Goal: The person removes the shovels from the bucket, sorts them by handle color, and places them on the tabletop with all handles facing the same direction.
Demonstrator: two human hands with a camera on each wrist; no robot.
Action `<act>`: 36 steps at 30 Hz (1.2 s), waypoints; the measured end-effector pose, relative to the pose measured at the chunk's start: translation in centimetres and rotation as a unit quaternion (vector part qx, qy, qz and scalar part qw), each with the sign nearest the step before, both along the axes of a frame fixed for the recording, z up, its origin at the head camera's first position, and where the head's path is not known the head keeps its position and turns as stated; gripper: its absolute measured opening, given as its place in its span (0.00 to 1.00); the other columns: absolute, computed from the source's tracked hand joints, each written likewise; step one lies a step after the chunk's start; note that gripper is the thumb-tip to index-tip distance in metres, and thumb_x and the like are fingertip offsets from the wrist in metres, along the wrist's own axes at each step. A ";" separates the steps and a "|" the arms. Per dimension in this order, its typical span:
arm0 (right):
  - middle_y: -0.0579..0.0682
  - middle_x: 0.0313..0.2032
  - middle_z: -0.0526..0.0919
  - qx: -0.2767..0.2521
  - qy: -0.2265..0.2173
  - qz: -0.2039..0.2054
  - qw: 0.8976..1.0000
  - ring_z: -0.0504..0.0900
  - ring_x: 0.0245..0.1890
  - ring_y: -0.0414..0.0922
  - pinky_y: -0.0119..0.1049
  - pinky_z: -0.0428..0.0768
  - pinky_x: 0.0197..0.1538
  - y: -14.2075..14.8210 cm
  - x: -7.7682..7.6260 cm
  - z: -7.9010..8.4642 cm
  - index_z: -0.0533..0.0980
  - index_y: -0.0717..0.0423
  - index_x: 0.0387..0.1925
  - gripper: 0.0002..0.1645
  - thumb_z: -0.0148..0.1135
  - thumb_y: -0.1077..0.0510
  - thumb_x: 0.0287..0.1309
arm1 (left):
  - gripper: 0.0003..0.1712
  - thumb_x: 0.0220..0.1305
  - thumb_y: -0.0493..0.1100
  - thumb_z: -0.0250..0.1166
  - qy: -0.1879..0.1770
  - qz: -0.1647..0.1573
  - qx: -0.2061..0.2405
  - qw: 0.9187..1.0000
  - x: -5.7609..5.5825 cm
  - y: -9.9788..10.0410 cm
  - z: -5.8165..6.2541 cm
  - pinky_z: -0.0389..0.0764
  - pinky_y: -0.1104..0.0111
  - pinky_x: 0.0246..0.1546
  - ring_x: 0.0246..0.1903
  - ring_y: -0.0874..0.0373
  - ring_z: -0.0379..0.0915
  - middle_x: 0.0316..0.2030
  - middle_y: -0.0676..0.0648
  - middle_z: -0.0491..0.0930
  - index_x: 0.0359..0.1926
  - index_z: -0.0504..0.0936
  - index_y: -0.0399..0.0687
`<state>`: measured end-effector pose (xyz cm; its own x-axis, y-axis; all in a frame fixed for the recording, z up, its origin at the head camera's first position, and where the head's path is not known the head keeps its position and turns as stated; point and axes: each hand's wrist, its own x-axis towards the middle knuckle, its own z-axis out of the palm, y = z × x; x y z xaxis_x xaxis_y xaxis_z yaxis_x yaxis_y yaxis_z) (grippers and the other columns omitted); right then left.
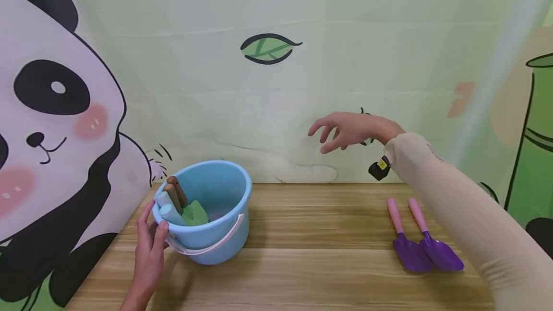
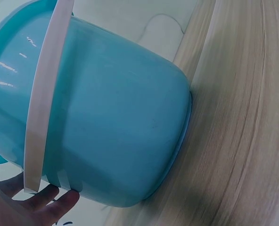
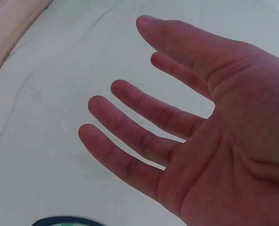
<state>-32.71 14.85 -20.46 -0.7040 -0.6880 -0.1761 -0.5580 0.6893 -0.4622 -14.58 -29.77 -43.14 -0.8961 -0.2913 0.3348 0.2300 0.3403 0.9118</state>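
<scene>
A light blue bucket [image 1: 224, 248] with a pale handle [image 2: 41, 94] stands on the left of the wooden table. My left hand [image 1: 149, 248] holds it at the left side near the rim, thumb and fingers on the wall. Inside lean two brown handles [image 1: 178, 191], two light blue handles [image 1: 172, 214] and a green shovel blade [image 1: 195, 214]; their lower ends are hidden. My right hand [image 1: 345, 128] hangs in the air right of the bucket, fingers spread and slightly bent, holding nothing. The right wrist view shows its bare palm [image 3: 224, 141].
Two purple shovels [image 1: 411, 254] with pink handles lie side by side on the right of the table [image 1: 319, 224], below the right forearm. Behind the table hangs a printed backdrop [image 1: 276, 124] with a panda. A small black device [image 1: 378, 169] sits under the right wrist.
</scene>
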 end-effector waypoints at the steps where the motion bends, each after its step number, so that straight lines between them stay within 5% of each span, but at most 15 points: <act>1: 0.59 0.59 0.80 -0.001 -0.001 0.004 1.000 0.82 0.56 0.57 0.51 0.84 0.51 -0.3 0.0 0.1 0.71 0.47 0.68 0.31 0.69 0.53 0.67 | 0.35 0.83 0.52 0.46 -0.001 0.000 -0.001 1.000 0.0 0.0 0.0 0.78 0.69 0.50 0.70 0.40 0.61 0.78 0.46 0.55 0.81 0.43 0.71; 4: 0.57 0.59 0.79 -0.005 -0.006 0.011 1.000 0.82 0.56 0.56 0.51 0.83 0.52 -1.4 0.1 0.5 0.69 0.45 0.70 0.33 0.70 0.52 0.66 | 0.35 0.83 0.52 0.45 -0.006 0.002 -0.006 1.000 0.0 -0.1 0.0 0.77 0.58 0.54 0.70 0.40 0.61 0.78 0.45 0.54 0.82 0.42 0.71; 20: 0.51 0.60 0.78 -0.028 -0.017 0.066 0.997 0.83 0.55 0.48 0.46 0.82 0.53 -7.3 -0.1 1.8 0.65 0.35 0.73 0.43 0.74 0.45 0.60 | 0.36 0.83 0.51 0.45 -0.007 -0.010 0.004 1.000 -0.3 -0.1 -0.2 0.73 0.45 0.57 0.73 0.37 0.56 0.79 0.43 0.51 0.82 0.40 0.68; 24: 0.49 0.61 0.77 -0.022 -0.024 0.076 0.997 0.83 0.55 0.46 0.45 0.82 0.53 -8.6 -0.2 1.7 0.64 0.32 0.73 0.44 0.75 0.43 0.59 | 0.36 0.83 0.51 0.46 -0.004 -0.010 -0.002 1.000 -0.3 0.1 -0.3 0.80 0.64 0.51 0.73 0.35 0.55 0.78 0.39 0.51 0.82 0.41 0.65; 27: 0.48 0.61 0.76 -0.022 -0.030 0.081 0.996 0.82 0.55 0.46 0.45 0.82 0.54 -9.7 -0.3 1.7 0.64 0.30 0.73 0.45 0.75 0.41 0.58 | 0.36 0.83 0.51 0.46 -0.002 -0.009 -0.005 1.000 -0.3 0.1 -0.3 0.75 0.76 0.44 0.73 0.35 0.55 0.77 0.37 0.53 0.82 0.41 0.64; 31: 0.48 0.61 0.77 -0.026 -0.037 0.089 0.995 0.82 0.55 0.45 0.45 0.82 0.54 -11.2 -0.3 1.7 0.64 0.29 0.73 0.45 0.75 0.41 0.58 | 0.36 0.82 0.52 0.46 -0.001 -0.005 -0.008 1.000 -0.3 0.2 -0.3 0.80 0.56 0.53 0.73 0.35 0.56 0.78 0.38 0.52 0.82 0.41 0.66; 36: 0.47 0.61 0.77 -0.033 -0.049 0.098 0.993 0.83 0.54 0.45 0.44 0.82 0.54 -13.0 -0.3 1.3 0.64 0.30 0.73 0.45 0.76 0.41 0.57 | 0.36 0.82 0.53 0.46 0.000 -0.008 0.001 1.000 -0.4 0.4 -0.2 0.69 0.33 0.57 0.73 0.33 0.53 0.79 0.38 0.50 0.82 0.41 0.67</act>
